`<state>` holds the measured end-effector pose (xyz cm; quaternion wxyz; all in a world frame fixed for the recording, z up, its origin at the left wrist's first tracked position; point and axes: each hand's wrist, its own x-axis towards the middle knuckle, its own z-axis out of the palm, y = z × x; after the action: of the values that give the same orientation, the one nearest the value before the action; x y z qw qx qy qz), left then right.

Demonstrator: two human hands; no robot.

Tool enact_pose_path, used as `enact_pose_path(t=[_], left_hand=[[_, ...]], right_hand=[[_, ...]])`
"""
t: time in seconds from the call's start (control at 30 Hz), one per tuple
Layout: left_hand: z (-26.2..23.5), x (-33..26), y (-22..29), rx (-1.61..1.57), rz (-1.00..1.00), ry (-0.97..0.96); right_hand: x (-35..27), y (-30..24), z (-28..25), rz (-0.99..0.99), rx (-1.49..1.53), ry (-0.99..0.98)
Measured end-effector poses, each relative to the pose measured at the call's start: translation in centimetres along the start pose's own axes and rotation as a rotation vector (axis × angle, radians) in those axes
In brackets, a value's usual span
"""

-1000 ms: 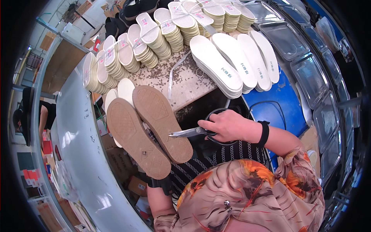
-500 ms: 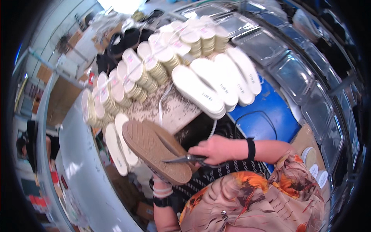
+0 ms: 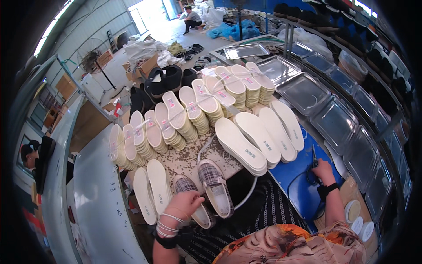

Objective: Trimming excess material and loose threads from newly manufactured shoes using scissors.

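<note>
A pair of plaid slip-on shoes stands soles down at the near table edge: the left shoe [image 3: 201,217] beside the right shoe [image 3: 216,185]. My left hand [image 3: 183,203] is over the left shoe's opening, its thumb and fingers pinched together; what they hold, if anything, is hidden. Far to the right, my right hand [image 3: 324,170] grips the dark handles of the scissors [image 3: 313,159] above a blue surface [image 3: 292,174]. Large white insoles [image 3: 241,147] lie stacked beyond the right shoe, and further white insoles [image 3: 158,188] lie left of the pair.
Tied stacks of smaller insoles [image 3: 179,116] line the table's back, with dark shoes [image 3: 163,82] behind. Metal trays [image 3: 304,94] fill a rack on the right. Round white lids [image 3: 357,224] lie near my right arm. A grey panel [image 3: 99,189] stands left. Two people are further off.
The shoes went from sole-up in my left hand to sole-down at the table edge. My right hand moved right with the scissors, away from the sole. The view tilted up.
</note>
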<state>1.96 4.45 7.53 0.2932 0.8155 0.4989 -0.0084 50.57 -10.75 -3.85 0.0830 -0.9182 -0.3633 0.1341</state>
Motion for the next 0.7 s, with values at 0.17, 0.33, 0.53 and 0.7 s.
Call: enact_pose_path(t=[0.17,0.33,0.53,0.7], left_hand=[[-7.8,9.6,-3.2,-0.173,0.132,0.074],[-8.5,20.3,-4.7,0.364,0.202,0.567],[-9.2,24.2,-5.8,0.179,0.207,0.502],[-10.2,24.6,-6.8,0.195,0.161,0.397]], right_hand=[[-0.6,-13.6,-7.7,-0.609,0.057,-0.198],[4.6,-32.2,-6.4,-1.161,0.183,-0.232],[12.9,-42.1,-2.0,-1.269,-0.061,-0.129],[14.5,-42.0,-0.6,-1.302,0.155,-0.207]])
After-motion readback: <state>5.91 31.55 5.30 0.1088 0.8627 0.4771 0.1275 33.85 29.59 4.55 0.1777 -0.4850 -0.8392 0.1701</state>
